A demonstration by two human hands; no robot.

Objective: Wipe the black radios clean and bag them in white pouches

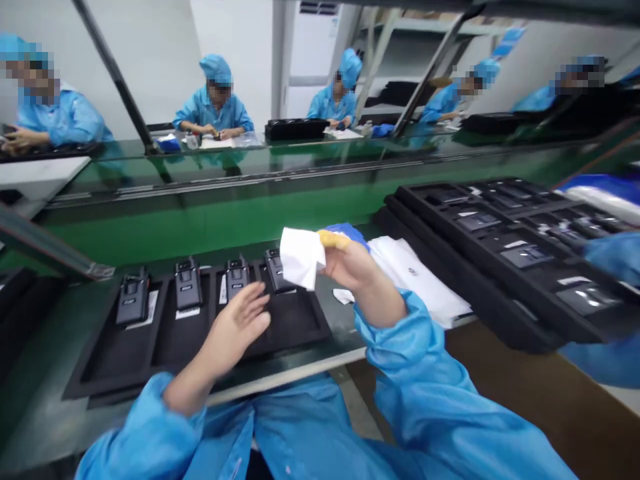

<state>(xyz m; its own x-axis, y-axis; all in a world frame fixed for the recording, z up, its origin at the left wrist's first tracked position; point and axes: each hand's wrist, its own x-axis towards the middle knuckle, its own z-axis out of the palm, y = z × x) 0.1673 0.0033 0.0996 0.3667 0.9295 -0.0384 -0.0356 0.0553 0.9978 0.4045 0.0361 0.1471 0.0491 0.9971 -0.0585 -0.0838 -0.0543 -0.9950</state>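
White cloth (pixel 301 259), or possibly paper, is held in the air above the surface (pixel 45 353), just beyond the near edge and a little right of the 4 radios. The right hand (pixel 350 267) pinches it by its right side between thumb and fingers; a yellow covering shows on the fingers. The left hand (pixel 233 330) is open, its fingers loosely extended and holding nothing, with the thumb apart from them. It hovers over the black foam tray (pixel 293 320), near the third radio from the left.

The tray lies along the near edge of the surface, and the 4 black radios (pixel 133 298) lie in a row across its far part. White labels (pixel 187 313) show beside or under some of them. Right of the tray are a small white scrap (pixel 343 296), a white stack (pixel 417 277) and a blue item (pixel 349 232) partly hidden by the right hand. Farther right, larger black trays (pixel 505 260) hold dark parts and small pale pieces; blue sleeves (pixel 607 363) reach in from the right. Across the green divider (pixel 230 217), at least 5 people in blue sit along another bench (pixel 295 159).
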